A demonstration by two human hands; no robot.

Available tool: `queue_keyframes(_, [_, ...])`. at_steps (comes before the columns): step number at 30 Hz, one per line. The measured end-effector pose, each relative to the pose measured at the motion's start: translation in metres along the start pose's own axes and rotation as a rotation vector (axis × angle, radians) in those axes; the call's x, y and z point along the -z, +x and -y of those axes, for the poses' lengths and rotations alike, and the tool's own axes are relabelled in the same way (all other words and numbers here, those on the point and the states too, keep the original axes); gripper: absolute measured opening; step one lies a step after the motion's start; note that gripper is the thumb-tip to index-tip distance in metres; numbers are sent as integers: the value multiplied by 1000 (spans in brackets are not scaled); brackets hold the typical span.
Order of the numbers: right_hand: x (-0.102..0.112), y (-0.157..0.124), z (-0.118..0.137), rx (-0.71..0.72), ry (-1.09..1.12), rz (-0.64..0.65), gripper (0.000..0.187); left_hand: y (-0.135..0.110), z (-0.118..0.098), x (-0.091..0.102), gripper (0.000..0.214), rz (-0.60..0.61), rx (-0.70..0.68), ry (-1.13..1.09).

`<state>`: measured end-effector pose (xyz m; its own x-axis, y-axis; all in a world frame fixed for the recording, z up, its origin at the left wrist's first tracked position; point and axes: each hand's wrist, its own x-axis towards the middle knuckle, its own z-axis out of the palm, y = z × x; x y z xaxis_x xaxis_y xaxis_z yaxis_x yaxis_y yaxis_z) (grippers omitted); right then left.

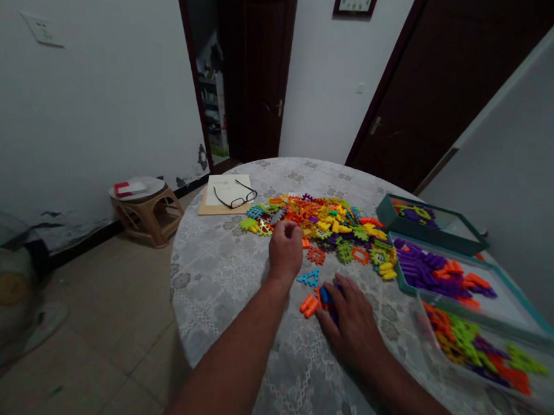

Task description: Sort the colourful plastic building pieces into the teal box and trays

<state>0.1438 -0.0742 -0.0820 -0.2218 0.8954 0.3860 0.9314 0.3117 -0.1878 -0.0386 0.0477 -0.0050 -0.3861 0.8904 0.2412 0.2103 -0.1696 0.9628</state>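
My left hand (285, 252) is at the near edge of a heap of plastic building pieces (305, 212), its fingers curled together. What those fingers hold, if anything, is hidden. Closer to me, my right hand (352, 319) is closed over blue and purple building pieces (324, 295), which it mostly covers. Orange peg pieces (308, 306) lie just left of it. A blue triangular piece (308, 277) lies flat between the two hands, with an orange-red square piece (316, 255) beyond it.
On the right of the round table (205, 268) stand a dark green box (429, 239), a tray of purple and orange pieces (522, 302) and a clear bin (455, 362) of mixed pieces. Glasses (237, 202) rest on paper at the far left. A stool (149, 218) stands beyond.
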Motion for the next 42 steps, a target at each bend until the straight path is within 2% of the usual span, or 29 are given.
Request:
queue_keyframes(4, [-7, 19, -17, -32, -34, -34, 41, 39, 21, 36, 26, -72, -165, 388])
queue_keyframes(7, [-12, 23, -25, -41, -16, -74, 40, 72, 43, 61, 42, -88, -118, 707])
queue_keyframes(8, [-12, 22, -26, -40, 0, -82, 41, 81, 50, 67, 47, -46, -99, 806])
queue_keyframes(11, [-7, 15, -22, 3, 50, -85, 49, 100, 64, 73, 54, 8, -65, 943])
queue_keyframes(14, [0, 7, -11, 98, 65, -36, 68, 103, 70, 67, 53, 26, -86, 968])
queue_keyframes(17, [1, 7, 0, 120, 39, 27, 82, 93, 72, 55, 49, 59, -128, 991])
queue_keyframes(24, [-6, 23, 6, 1, 51, -65, 51, 49, 70, 34, 41, 233, -314, 948])
queue_keyframes(35, [-4, 26, -17, -31, 230, -152, 52, -40, 54, 10, 24, 466, -490, 587])
queue_keyframes(38, [-6, 26, -20, -25, 250, -151, 53, -62, 47, 0, 27, 483, -462, 447])
queue_keyframes(42, [-9, 25, -19, -48, 280, -161, 54, -83, 35, -16, 31, 425, -304, 293])
